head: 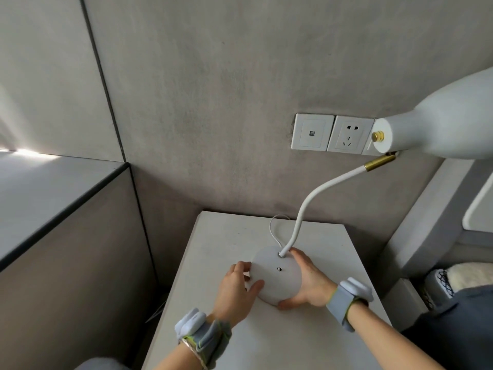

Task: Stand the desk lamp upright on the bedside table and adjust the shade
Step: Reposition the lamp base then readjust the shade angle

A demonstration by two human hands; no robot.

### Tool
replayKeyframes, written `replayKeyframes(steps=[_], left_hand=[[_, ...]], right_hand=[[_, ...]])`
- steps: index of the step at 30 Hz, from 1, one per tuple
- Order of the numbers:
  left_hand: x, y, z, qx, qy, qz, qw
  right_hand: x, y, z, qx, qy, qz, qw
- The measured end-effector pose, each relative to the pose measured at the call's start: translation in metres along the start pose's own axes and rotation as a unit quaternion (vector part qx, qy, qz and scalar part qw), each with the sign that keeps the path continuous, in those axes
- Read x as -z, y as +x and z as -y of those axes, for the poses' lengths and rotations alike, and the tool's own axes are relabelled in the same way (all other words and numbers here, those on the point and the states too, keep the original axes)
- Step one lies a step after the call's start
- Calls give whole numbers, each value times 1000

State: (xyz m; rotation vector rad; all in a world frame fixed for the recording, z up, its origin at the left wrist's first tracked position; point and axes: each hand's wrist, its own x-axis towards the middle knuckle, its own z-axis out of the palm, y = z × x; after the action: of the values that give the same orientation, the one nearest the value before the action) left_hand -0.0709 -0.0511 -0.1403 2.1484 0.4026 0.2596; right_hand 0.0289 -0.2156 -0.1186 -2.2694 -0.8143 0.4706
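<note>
Hands cup the desk lamp's round base (276,276) on the bedside table (221,249), left hand (234,292) clasping its left edge, right hand (306,283) its right edge, gooseneck (306,209) rising to the shade (440,124) upper right.

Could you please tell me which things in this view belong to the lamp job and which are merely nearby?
Job:
lamp base
gooseneck
shade
cord
bedside table
left hand
right hand

Nearby:
wall sockets
wristbands
bed frame
</note>
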Motion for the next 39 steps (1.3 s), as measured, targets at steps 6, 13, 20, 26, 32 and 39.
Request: replayKeyframes(steps=[6,13,20,26,32,39], left_hand=[[9,7,1,-23,28,62,997],[10,20,-1,-76,114,146,980],[7,15,1,-94,126,100,983],[6,14,0,-90,120,80,985],[10,17,-2,-85,133,80,984],[14,17,-5,-69,153,109,980]], right_hand=[[6,3,1,7,-3,21,1000],[-7,-12,-5,-52,19,-69,996],[-5,-13,-7,-69,43,-68,994],[0,-9,-7,-66,37,-46,996],[1,-3,-4,-64,38,-39,996],[0,-3,-1,-58,31,-26,998]])
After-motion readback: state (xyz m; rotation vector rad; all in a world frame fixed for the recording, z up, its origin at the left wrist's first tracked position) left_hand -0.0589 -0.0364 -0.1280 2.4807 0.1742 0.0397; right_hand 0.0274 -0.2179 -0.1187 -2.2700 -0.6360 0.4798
